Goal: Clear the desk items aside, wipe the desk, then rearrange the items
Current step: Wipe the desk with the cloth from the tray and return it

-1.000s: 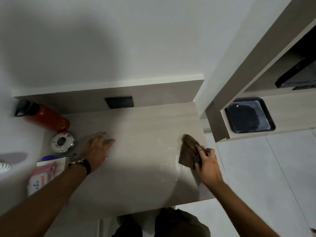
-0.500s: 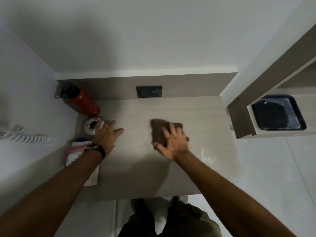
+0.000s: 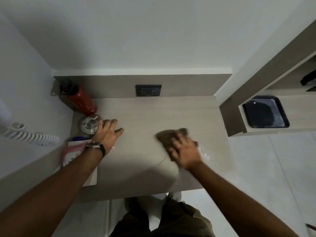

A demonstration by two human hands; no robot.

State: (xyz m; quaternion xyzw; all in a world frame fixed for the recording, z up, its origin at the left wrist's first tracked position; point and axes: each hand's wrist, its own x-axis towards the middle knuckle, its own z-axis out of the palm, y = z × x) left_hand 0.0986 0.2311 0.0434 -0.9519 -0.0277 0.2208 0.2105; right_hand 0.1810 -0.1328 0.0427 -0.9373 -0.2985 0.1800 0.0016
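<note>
Cloth point(image 3: 168, 135) | under right hand point(image 3: 183, 151) grip (flat, pressing) | left hand point(image 3: 106, 133) splayed on desk point(image 3: 145, 113)

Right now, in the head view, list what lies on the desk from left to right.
Wipes pack → left hand → brown cloth under the right hand. The bottle, the round metal item and the pen overlap these in order, so I leave them out.

Single head view, looking steeply down, desk point(image 3: 145, 117) seemingly at arm's reach
</note>
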